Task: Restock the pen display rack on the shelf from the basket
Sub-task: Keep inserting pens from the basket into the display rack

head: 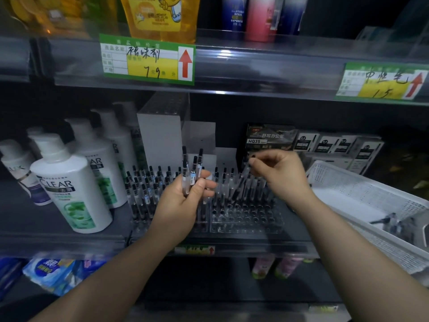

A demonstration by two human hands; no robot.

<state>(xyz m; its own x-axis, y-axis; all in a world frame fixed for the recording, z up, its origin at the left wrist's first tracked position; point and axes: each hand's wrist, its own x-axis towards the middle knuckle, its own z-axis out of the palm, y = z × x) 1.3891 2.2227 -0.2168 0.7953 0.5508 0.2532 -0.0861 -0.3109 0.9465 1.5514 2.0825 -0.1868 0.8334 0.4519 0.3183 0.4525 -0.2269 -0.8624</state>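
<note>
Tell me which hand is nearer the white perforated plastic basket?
Right. The right hand, pinching one clear pen above the clear plastic rack, is just left of the white basket; the left hand, gripping a bunch of pens, sits farther left.

Single head-worn wide-angle view, facing forward and slightly down, close to the shelf (pixel 69 238), both forearms entering from below

- A shop: handwritten price tags (pixel 147 59) clipped along the shelf edge (pixel 255 73).
- Shampoo bottles (pixel 69 182) and boxed stationery (pixel 334 145) stocked in rows.
</note>
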